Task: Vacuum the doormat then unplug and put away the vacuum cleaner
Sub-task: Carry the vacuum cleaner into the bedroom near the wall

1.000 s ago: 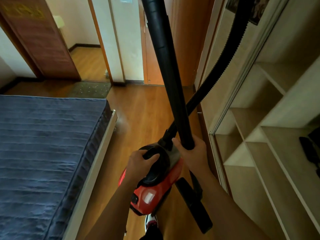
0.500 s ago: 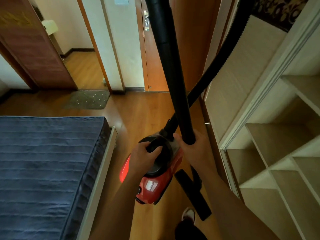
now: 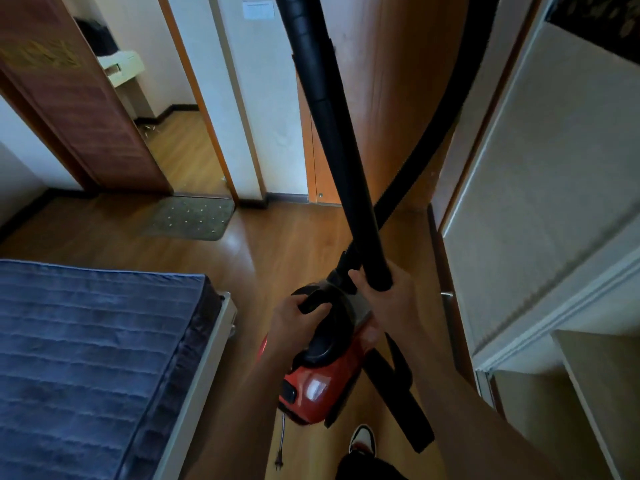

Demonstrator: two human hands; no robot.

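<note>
One doormat [image 3: 192,218] flat on floor at doorway, ahead and left of hands, long axis across view. Vacuum cleaner [image 3: 318,386] carried well short of it: left hand [image 3: 294,320] curled round top handle, right hand [image 3: 388,299] wrapped round wand [image 3: 332,133], nozzle [image 3: 401,407] low. Plug [image 3: 278,463] dangles below, in no socket. Left hand nearer mat; bed [image 3: 86,358] flanks left.

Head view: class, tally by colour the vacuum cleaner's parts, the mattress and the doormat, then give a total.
Red: 1, red plastic vacuum cleaner body
Black: 3, rigid black wand tube, black ribbed hose, flat black floor nozzle
Blue: 1, quilted blue mattress
Grey: 1, dotted grey doormat
Total: 6
</note>
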